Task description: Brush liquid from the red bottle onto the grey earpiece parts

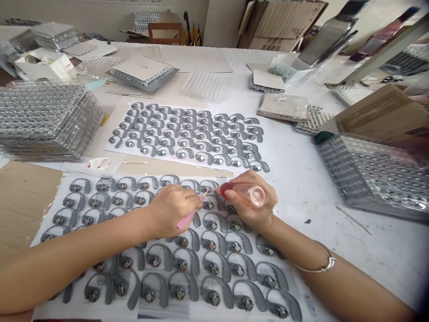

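Note:
My left hand (172,208) is closed around a slim pink tool (187,218) with a yellowish part near its thin tip. In my right hand (253,197) is a small translucent bottle (257,197), its round base towards me and its red end (227,191) pointing left. The tool's tip and the red end come close together above a grey ear-hook piece (210,203) with a shiny round metallic part. Beneath both arms lie rows of similar ear-hook pieces on a white sheet (50,308). My hands and forearms hide some of them.
Beyond lies a second sheet of ear-hook pieces (201,134). Stacked clear trays (43,118) stand at left, with another filled tray stack (385,174) at right by a cardboard box (389,112). A cotton swab (136,162) and cardboard (27,201) lie nearby.

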Demonstrator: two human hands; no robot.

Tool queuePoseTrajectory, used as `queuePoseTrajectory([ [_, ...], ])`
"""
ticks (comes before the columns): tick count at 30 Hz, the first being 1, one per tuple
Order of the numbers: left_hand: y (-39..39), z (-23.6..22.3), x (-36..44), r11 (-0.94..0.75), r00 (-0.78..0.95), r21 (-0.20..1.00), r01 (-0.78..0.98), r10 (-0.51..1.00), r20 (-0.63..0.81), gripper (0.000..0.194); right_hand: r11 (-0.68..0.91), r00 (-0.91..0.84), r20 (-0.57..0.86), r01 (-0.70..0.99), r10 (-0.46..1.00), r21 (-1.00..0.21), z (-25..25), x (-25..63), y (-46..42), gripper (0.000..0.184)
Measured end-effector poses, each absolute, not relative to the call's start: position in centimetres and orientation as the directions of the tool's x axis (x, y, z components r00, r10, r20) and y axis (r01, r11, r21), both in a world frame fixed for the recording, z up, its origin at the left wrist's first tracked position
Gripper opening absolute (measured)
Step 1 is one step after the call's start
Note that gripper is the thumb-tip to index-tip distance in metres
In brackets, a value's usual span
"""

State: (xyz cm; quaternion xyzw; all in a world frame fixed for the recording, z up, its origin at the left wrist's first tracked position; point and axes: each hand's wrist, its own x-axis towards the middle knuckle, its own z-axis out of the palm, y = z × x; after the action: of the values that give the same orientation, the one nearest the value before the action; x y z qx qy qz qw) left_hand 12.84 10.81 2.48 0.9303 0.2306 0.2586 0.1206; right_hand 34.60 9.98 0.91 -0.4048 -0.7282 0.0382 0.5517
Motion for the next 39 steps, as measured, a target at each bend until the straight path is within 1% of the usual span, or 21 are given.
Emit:
queuePoseTrajectory([
  [4, 10.75, 2.42, 12.81, -0.870, 0.760, 0.324, 0.371, 0.485, 0.434, 0.025, 0.684, -0.065, 0.780, 0.530, 0.622, -0.501, 0.92, 34.60, 10.06, 0.013],
  [10, 10.79, 2.35, 12.82, -0.862, 0.766, 0.308, 0.402, 0.501, 0.403, 0.026, 0.716, -0.114, 0.791, 0.516, 0.602, -0.470, 0.82, 34.74, 10.13, 0.016],
  [18, 10.83, 2.53, 12.74, -0.863, 0.767, 0.330, 0.383, 0.496, 0.406, 0.024, 0.723, -0.151, 0.795, 0.540, 0.588, -0.432, 1.14, 34.65, 9.99, 0.013],
  [24, 10.88, 2.35, 12.68, -0.870, 0.752, 0.337, 0.360, 0.484, 0.446, 0.022, 0.727, -0.159, 0.806, 0.556, 0.569, -0.403, 1.14, 34.55, 9.80, 0.012],
  [29, 10.92, 2.40, 12.71, -0.865, 0.757, 0.340, 0.370, 0.492, 0.429, 0.023, 0.729, -0.170, 0.803, 0.555, 0.572, -0.401, 1.13, 34.58, 9.73, 0.012],
  [35, 11.01, 2.57, 12.68, -0.864, 0.747, 0.354, 0.357, 0.492, 0.448, 0.023, 0.726, -0.162, 0.803, 0.555, 0.574, -0.407, 1.08, 34.62, 9.75, 0.012],
  [39, 11.17, 2.84, 12.68, -0.855, 0.752, 0.367, 0.367, 0.505, 0.424, 0.025, 0.735, -0.174, 0.803, 0.545, 0.570, -0.403, 0.97, 34.63, 9.75, 0.010],
])
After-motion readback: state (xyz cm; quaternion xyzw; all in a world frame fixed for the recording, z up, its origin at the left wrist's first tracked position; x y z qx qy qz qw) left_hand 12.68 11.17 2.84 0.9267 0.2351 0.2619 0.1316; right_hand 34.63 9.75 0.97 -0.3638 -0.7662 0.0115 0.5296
